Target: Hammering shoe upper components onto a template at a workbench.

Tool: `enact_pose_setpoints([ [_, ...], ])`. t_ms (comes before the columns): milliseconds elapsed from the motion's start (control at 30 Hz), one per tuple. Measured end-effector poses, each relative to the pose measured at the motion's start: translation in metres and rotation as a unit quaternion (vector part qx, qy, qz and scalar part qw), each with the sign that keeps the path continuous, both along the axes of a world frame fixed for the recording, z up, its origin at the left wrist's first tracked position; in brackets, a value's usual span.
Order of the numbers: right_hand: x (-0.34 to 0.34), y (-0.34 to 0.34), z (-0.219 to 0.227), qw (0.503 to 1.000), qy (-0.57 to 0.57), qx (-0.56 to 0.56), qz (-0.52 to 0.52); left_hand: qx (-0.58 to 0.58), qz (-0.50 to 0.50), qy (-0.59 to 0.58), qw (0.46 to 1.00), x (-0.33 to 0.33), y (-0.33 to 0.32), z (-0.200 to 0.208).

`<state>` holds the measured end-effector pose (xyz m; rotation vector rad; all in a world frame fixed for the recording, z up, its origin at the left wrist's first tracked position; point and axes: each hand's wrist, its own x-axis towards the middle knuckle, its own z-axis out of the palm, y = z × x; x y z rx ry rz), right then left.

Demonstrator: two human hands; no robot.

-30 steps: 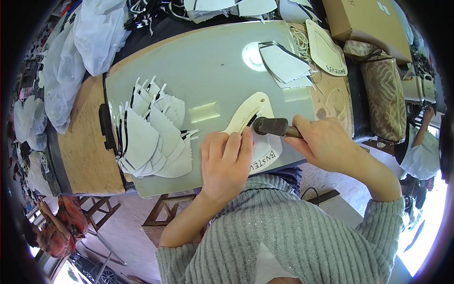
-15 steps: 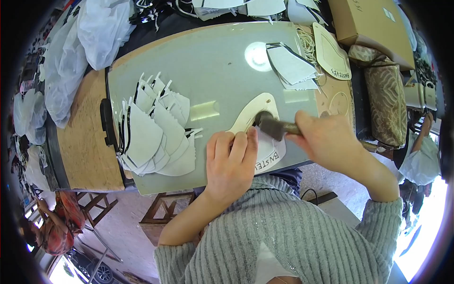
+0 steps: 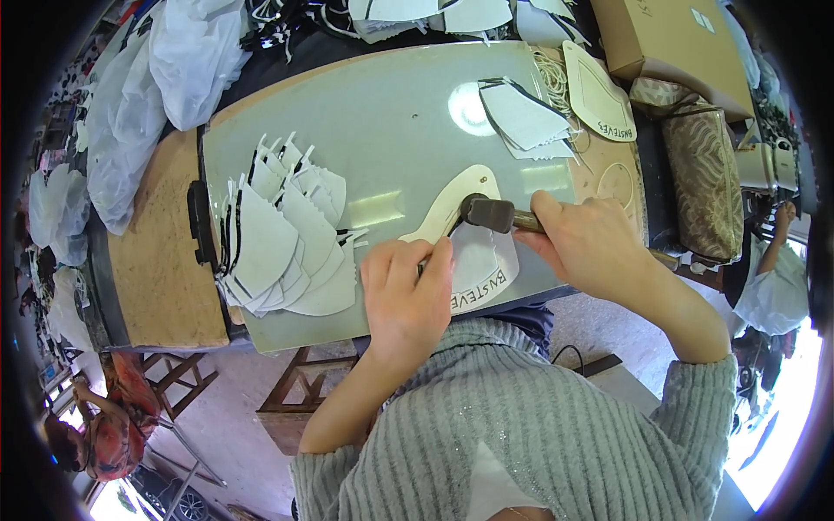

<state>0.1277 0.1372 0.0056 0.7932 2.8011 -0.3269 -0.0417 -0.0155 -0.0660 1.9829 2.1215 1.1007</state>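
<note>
My right hand point(image 3: 599, 243) grips the wooden handle of a hammer point(image 3: 492, 214), whose dark head is over a cream template point(image 3: 469, 184) with a curved outline and lettering along its near edge. A white cut piece point(image 3: 477, 250) with a dark edge lies on the template. My left hand point(image 3: 405, 291) rests at the template's left side, fingers bent and closed, the index fingertip by the piece's edge. Something small and dark shows between its fingers, too hidden to name. Both template and piece lie on a grey-green board point(image 3: 382, 130).
Several white pieces with black edging point(image 3: 287, 243) are heaped on the board's left, and a smaller stack point(image 3: 526, 122) at its far right. Beyond are a second template point(image 3: 599, 95), cord point(image 3: 552, 78), a patterned pouch point(image 3: 704, 182) and a cardboard box point(image 3: 673, 48). Plastic bags point(image 3: 195, 65) hang left.
The hammer head has turned and shifted slightly left and up. My right hand has risen a little, and my left hand has moved slightly left. The view has shifted a little too.
</note>
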Motion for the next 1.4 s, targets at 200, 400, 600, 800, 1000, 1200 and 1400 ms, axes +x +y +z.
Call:
enact_pose_setpoints([
  [200, 0.003, -0.003, -0.001, 0.999, 0.032, -0.030, -0.018, -0.001, -0.045, 0.093, 0.995, 0.002, 0.000, 0.003],
  [400, -0.006, -0.015, 0.009, 0.998, -0.029, -0.060, -0.010, 0.005, -0.053, 0.103, 0.993, 0.002, 0.000, 0.001],
  [600, -0.003, -0.016, 0.007, 0.998, -0.015, -0.057, -0.004, 0.003, -0.047, 0.096, 0.994, 0.003, -0.002, 0.000],
  [800, -0.002, -0.015, 0.009, 0.999, -0.008, -0.036, -0.010, -0.011, 0.006, -0.039, 0.999, -0.006, -0.006, 0.003],
  [1000, 0.006, -0.009, 0.006, 0.996, 0.049, -0.064, -0.049, 0.015, -0.032, 0.056, 0.998, -0.009, -0.007, -0.002],
  [1200, 0.004, -0.013, 0.005, 0.997, -0.001, -0.067, -0.027, -0.007, -0.017, -0.023, 1.000, -0.011, 0.012, 0.006],
  [1400, 0.002, -0.015, 0.003, 0.998, 0.009, -0.048, -0.028, 0.015, -0.035, 0.045, 0.998, -0.005, 0.011, -0.002],
])
